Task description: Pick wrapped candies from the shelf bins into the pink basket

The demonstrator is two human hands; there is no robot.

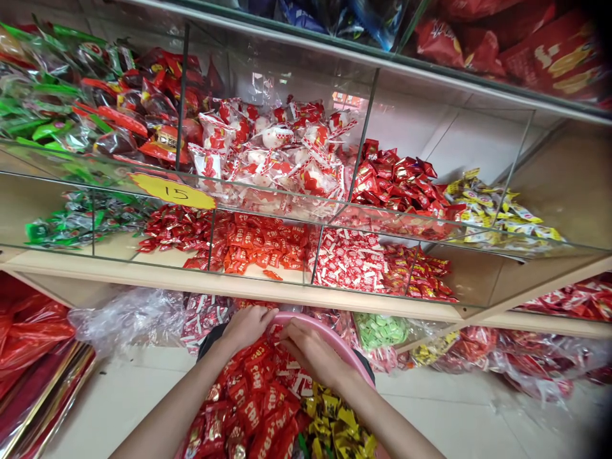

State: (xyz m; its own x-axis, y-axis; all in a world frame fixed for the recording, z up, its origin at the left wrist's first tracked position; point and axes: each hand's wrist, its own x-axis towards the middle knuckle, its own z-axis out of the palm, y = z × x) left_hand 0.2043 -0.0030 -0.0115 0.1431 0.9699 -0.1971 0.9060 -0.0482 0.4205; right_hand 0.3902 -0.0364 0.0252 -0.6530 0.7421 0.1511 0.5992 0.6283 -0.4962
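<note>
A pink basin [337, 339] full of wrapped candies is below me, under the lowest shelf's front edge. My left hand [249, 326] is closed at its far left rim, with most of the fingers hidden. Over the candies inside, my right hand [306, 349] has its fingers curled together near small red-and-white wrapped candies [297, 377]; whatever they may hold is hidden. Red packets [261, 389] fill the basin's middle, beside gold-and-red wrapped candies [215, 424] on the left and yellow-wrapped ones [339, 424] on the right.
Glass-fronted shelves [268, 285] hold several kinds of wrapped candy behind dividers. A yellow tag [173, 191] reads 15. Bagged candies, including green ones [380, 329], lie beneath. Clear plastic [138, 319] and a red bag [33, 325] are at left, above the tiled floor [444, 421].
</note>
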